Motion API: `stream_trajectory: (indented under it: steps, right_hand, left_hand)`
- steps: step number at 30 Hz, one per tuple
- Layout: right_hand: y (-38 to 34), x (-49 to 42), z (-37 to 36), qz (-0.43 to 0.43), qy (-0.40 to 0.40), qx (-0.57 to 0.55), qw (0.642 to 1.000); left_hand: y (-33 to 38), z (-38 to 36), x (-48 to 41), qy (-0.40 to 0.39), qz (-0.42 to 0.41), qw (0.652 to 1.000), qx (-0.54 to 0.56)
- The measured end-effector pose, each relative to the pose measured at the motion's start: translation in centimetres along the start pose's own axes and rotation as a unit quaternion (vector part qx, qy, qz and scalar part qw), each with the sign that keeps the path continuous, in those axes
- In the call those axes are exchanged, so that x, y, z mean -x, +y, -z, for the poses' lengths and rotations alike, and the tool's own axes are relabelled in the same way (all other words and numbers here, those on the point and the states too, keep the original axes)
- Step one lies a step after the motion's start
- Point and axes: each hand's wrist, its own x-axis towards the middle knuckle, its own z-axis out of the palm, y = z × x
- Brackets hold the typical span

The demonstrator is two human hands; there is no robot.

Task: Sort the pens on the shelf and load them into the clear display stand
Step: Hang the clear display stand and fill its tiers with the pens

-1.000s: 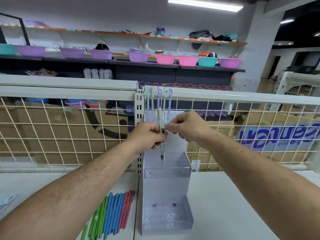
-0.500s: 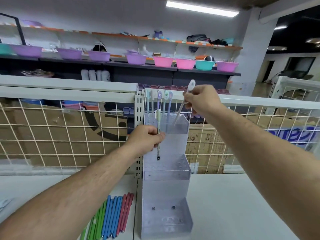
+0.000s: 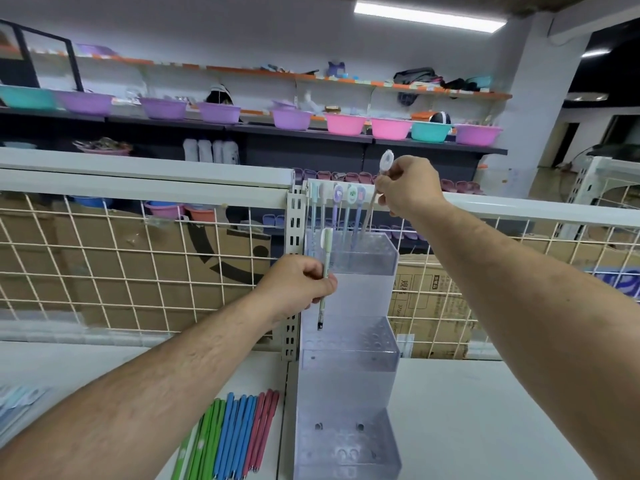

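Observation:
A clear three-tier display stand [image 3: 349, 372] stands on the white shelf [image 3: 485, 420] against the wire grid. Several pastel pens [image 3: 341, 216] stand upright in its top tier. My right hand [image 3: 407, 190] pinches a white pen with a round topper [image 3: 377, 188], tilted, its tip down at the top tier's right side. My left hand [image 3: 298, 287] grips a pale green pen [image 3: 324, 275] upright in front of the stand, its dark tip just above the middle tier. Green, blue and red pens [image 3: 232, 434] lie in a row on the shelf at lower left.
A white wire grid panel [image 3: 138, 265] with a slotted upright post [image 3: 292, 271] backs the shelf. Cardboard boxes sit behind it. Pale packets [image 3: 17, 403] lie at the far left edge. Shelves with coloured basins [image 3: 346, 124] run across the background.
My right hand took one white pen from the bunch, lifted it up and right, and now holds it lower with its tip at the top tier. My left hand keeps the green pen.

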Motion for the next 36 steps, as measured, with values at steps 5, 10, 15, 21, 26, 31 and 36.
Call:
stream_trajectory:
  steps: [5, 10, 15, 21, 26, 31, 36]
  right_hand:
    - [0.5, -0.1, -0.6, 0.010, -0.040, 0.047, 0.998]
    - [1.7, 0.5, -1.6, 0.023, -0.061, 0.089, 0.994]
    - [1.8, 0.2, -1.4, 0.015, -0.051, 0.090, 0.995]
    - [2.7, 0.9, -2.2, 0.004, -0.067, 0.125, 0.990]
    - [2.8, 2.1, -1.4, -0.012, -0.039, 0.105, 0.994]
    - [2.5, 6.6, 0.2, -0.023, -0.245, -0.053, 0.968]
    - [3.0, 9.2, -0.2, 0.001, -0.257, -0.063, 0.964]
  left_hand:
    - [-0.1, 0.2, 0.0, 0.000, 0.001, 1.000, -0.013]
    - [0.0, 0.3, 0.2, -0.002, 0.002, 1.000, -0.010]
    - [0.3, 0.4, 0.4, 0.000, -0.001, 1.000, -0.005]
    - [0.4, 0.3, 0.5, -0.001, -0.009, 1.000, -0.002]
    - [0.4, 0.1, 0.3, 0.003, -0.015, 1.000, -0.008]
    - [0.8, -1.2, 0.0, -0.002, -0.018, 1.000, -0.013]
    - [1.4, -2.7, -0.1, -0.002, -0.042, 0.999, -0.024]
